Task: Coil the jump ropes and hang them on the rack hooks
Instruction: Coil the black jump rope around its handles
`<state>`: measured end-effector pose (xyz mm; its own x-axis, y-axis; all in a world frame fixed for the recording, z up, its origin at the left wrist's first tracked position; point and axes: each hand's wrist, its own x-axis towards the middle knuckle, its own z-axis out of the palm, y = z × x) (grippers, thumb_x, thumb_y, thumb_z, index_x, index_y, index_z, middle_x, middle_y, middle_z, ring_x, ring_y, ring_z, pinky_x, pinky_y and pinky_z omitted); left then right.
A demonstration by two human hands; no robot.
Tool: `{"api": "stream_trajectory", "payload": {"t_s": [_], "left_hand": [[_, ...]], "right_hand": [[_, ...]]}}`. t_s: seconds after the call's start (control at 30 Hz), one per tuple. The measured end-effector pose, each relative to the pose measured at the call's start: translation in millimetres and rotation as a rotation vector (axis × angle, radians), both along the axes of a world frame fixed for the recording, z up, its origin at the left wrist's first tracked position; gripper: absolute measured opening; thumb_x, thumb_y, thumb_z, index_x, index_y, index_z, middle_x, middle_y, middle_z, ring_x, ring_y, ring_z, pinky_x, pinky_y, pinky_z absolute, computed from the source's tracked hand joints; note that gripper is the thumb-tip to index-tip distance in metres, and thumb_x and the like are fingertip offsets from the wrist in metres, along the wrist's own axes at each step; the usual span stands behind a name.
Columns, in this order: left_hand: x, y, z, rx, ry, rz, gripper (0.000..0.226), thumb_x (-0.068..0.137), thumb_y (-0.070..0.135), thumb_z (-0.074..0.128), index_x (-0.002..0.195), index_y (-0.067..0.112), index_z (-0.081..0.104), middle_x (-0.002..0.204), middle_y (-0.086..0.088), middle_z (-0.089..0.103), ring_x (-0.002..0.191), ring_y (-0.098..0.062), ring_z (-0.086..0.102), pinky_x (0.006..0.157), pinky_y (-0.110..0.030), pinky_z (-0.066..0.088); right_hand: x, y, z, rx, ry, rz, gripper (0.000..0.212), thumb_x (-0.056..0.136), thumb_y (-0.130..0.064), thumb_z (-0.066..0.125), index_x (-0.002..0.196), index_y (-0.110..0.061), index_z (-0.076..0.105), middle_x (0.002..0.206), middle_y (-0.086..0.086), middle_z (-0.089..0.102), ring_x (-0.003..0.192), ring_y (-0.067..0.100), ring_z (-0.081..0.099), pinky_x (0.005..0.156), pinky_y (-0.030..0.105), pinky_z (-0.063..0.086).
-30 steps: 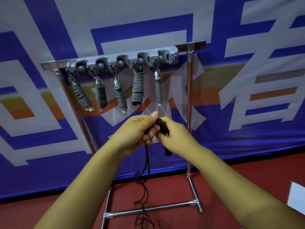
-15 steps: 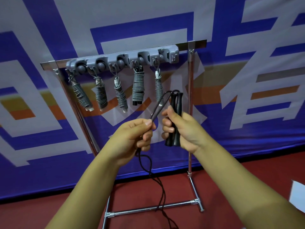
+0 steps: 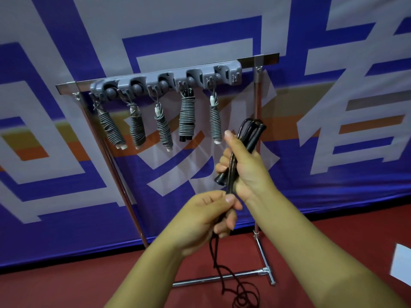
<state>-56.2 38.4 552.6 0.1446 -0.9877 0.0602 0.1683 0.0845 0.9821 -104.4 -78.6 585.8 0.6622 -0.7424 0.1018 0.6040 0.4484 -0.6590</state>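
the right hand (image 3: 249, 165) grips the two black plastic handles of the thin black jump rope (image 3: 242, 152) upright below the grey plastic hook rack (image 3: 169, 80); the left hand (image 3: 206, 218) pinches the cord beneath, its slack trailing to the floor. coiling looks just begun; next, wind the cord round the handles

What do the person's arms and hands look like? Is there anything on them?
Both arms are bare right down to the picture's bottom edge: no sleeves, gloves, watch, rings or bracelets show. The left hand and right hand have short, plain fingernails with no polish. No marks or tattoos are visible.
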Motion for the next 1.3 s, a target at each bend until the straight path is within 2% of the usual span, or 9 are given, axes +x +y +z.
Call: {"api": "stream_trajectory", "payload": {"t_s": [0.13,0.3,0.43,0.6,0.73,0.93,1.13,1.23,1.3], "left_hand": [[-2,1,-12,-0.006,-0.061,0.015,0.025,0.090,0.022,0.049,0.089,0.002,0.064,0.054,-0.004,0.055,0.040,-0.005,0.031,0.045,-0.018,0.033],[-3,4,-21,-0.100,-0.078,0.103,0.023,0.089,0.023,0.051,0.077,0.015,0.069,0.053,-0.003,0.054,0.040,-0.005,0.030,0.045,-0.017,0.032],[8,3,-27,-0.055,-0.419,0.208,0.019,0.084,0.036,0.056,0.075,0.023,0.066,0.055,0.003,0.058,0.046,-0.008,0.040,0.051,-0.020,0.037],[34,2,-25,-0.034,-0.800,0.356,0.029,0.086,0.017,0.060,0.068,0.039,0.064,0.058,0.011,0.061,0.053,0.000,0.052,0.057,-0.017,0.044],[51,8,-13,-0.092,-0.950,0.391,0.032,0.084,0.006,0.067,0.077,0.037,0.066,0.063,0.018,0.064,0.056,-0.001,0.059,0.062,-0.013,0.045],[61,14,2,-0.129,-1.127,0.593,0.018,0.077,0.008,0.076,0.080,0.025,0.072,0.065,0.009,0.066,0.061,-0.004,0.062,0.061,-0.017,0.048],[37,22,19,-0.154,-1.182,0.777,0.008,0.076,0.012,0.078,0.077,0.018,0.072,0.067,0.011,0.065,0.071,-0.006,0.061,0.063,-0.021,0.048],[17,18,18,-0.146,-1.112,0.785,0.006,0.077,0.016,0.078,0.075,0.018,0.073,0.063,0.009,0.065,0.065,-0.006,0.061,0.058,-0.020,0.048],[4,18,16,-0.090,-0.959,0.779,0.006,0.079,0.018,0.075,0.074,0.020,0.073,0.058,0.007,0.065,0.058,-0.004,0.059,0.054,-0.016,0.045]], "right_hand": [[-2,4,-1,0.073,-0.048,0.077,0.025,0.094,-0.019,0.056,0.072,-0.017,0.045,0.051,-0.006,0.037,0.042,0.005,0.034,0.044,0.019,0.036],[-6,4,4,0.042,-0.088,0.161,0.021,0.084,-0.030,0.060,0.076,-0.017,0.045,0.058,-0.006,0.043,0.049,0.005,0.041,0.056,0.023,0.044],[-14,12,7,0.027,-0.064,0.232,0.019,0.083,-0.030,0.059,0.075,-0.018,0.047,0.058,-0.006,0.042,0.048,0.005,0.040,0.060,0.025,0.043],[-22,24,3,-0.029,0.102,0.195,0.021,0.093,-0.022,0.057,0.075,-0.014,0.049,0.057,-0.002,0.042,0.048,0.008,0.041,0.056,0.025,0.044],[-28,26,-3,-0.055,0.179,0.220,0.020,0.094,-0.022,0.056,0.077,-0.013,0.050,0.059,-0.001,0.045,0.053,0.012,0.046,0.060,0.026,0.048],[-35,19,-9,-0.064,0.208,0.223,0.015,0.092,-0.020,0.057,0.089,-0.006,0.055,0.065,0.007,0.062,0.062,0.020,0.067,0.067,0.032,0.060],[-24,18,-27,-0.210,0.287,0.005,0.035,0.092,-0.022,0.056,0.106,0.009,0.059,0.093,0.013,0.072,0.097,0.023,0.070,0.098,0.046,0.049],[-17,23,-33,-0.243,0.259,-0.100,0.037,0.084,-0.032,0.058,0.104,-0.001,0.059,0.100,0.005,0.072,0.102,0.017,0.068,0.100,0.055,0.044],[-14,23,-35,-0.196,0.208,-0.120,0.024,0.084,-0.032,0.057,0.096,-0.011,0.059,0.103,0.003,0.072,0.105,0.017,0.067,0.101,0.055,0.044]]}}
